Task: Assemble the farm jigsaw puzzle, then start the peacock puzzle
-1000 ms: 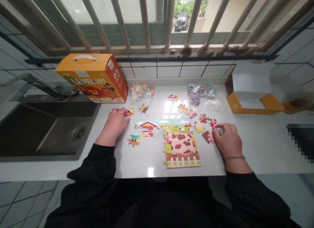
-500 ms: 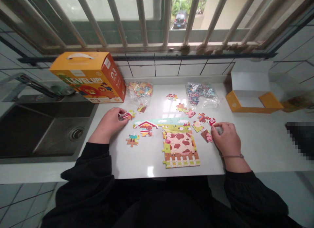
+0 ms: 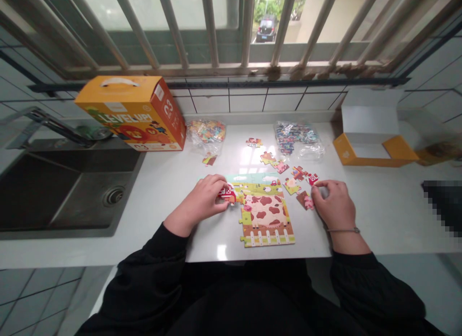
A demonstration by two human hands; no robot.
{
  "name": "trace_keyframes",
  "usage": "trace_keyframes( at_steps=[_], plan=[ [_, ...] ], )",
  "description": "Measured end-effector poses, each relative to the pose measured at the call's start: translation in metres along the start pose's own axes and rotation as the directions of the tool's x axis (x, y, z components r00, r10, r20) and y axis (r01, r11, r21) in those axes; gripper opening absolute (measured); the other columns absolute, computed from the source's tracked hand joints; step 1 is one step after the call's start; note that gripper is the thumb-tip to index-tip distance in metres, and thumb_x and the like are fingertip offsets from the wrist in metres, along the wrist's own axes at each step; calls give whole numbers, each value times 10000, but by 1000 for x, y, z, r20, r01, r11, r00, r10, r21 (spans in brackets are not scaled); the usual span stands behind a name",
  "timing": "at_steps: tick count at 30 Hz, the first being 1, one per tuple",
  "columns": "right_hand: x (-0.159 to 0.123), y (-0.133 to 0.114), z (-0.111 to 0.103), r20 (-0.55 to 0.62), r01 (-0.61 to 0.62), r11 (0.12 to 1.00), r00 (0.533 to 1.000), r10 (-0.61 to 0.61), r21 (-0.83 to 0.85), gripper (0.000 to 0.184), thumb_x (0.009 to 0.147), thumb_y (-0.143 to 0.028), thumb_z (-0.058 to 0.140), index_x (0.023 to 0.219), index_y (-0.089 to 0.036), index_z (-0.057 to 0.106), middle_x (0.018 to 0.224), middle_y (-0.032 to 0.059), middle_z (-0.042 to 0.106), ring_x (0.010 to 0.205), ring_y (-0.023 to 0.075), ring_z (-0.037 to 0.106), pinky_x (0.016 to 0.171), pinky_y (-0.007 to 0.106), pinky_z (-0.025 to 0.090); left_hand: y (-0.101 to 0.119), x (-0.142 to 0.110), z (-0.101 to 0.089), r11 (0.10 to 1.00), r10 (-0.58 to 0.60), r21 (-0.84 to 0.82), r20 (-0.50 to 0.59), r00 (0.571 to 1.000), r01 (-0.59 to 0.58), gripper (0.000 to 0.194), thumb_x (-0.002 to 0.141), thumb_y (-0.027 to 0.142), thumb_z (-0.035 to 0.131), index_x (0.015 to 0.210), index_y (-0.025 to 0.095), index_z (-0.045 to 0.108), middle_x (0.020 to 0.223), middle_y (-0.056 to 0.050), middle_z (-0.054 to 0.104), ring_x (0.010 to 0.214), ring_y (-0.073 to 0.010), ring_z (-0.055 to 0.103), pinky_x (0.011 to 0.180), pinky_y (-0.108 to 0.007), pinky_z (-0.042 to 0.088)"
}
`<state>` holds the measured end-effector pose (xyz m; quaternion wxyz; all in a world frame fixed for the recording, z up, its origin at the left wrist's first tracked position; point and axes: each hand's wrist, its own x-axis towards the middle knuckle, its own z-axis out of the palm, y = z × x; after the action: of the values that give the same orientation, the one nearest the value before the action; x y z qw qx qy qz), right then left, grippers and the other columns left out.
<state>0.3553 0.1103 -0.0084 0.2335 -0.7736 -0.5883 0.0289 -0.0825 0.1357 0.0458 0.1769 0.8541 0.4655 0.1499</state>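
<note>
A partly built farm puzzle (image 3: pixel 266 213) with a spotted cow lies on the white counter (image 3: pixel 169 182). My left hand (image 3: pixel 204 201) is closed on a red barn piece (image 3: pixel 227 192) and holds it against the puzzle's left edge, covering the barn section there. My right hand (image 3: pixel 332 204) rests curled at the right, its fingertips touching a pink and brown loose piece (image 3: pixel 305 200) and close to a red piece (image 3: pixel 312 178). Other loose pieces (image 3: pixel 290 174) lie scattered above the puzzle.
An orange puzzle box (image 3: pixel 133 112) stands at the back left beside a steel sink (image 3: pixel 61 187). Two clear bags of pieces (image 3: pixel 207 132) (image 3: pixel 296 135) lie near the wall. An open orange tray box (image 3: pixel 373 148) sits at the right. A barred window runs behind.
My left hand picked up the red barn piece at the left and carried it right to the puzzle's left edge. My right hand has stayed in place.
</note>
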Motion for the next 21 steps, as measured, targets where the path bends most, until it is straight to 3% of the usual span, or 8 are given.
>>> trace_keyframes(
  at_steps=[4,13,19,21],
  plan=[
    [0,1,0,1,2,1000,1000,-2,9,295,943,-472,629,1062,-241,769,1193,108,654,1001,275,635,804,383,479,1,5,8,998,-29,51,37,999,27,332,850,252,782,1162,229,673,1381,-122,675,1263,-318,630,1089,-485,514],
    [0,-1,-1,15,-13,1000,1000,13,3,266,952,-452,644,1062,-242,765,1204,102,647,1020,278,639,808,387,495,0,6,3,993,-65,100,47,997,60,281,899,283,758,1159,220,676,1396,-136,670,1261,-330,625,1067,-482,502],
    [-1,-1,-1,7,-22,1000,1000,22,2,275,945,-461,652,1063,-247,777,1210,97,654,999,271,651,789,388,488,12,5,7,998,40,38,52,998,-42,389,943,314,770,1310,256,651,1458,-101,679,1334,-326,614,1096,-491,481],
    [0,-1,0,5,-21,1000,1000,21,-4,288,943,-471,649,1060,-243,781,1211,101,657,1001,272,653,774,385,478,16,7,10,997,66,37,60,996,-69,337,956,292,761,1278,261,666,1444,-96,692,1305,-321,629,1088,-493,485]
  ],
)
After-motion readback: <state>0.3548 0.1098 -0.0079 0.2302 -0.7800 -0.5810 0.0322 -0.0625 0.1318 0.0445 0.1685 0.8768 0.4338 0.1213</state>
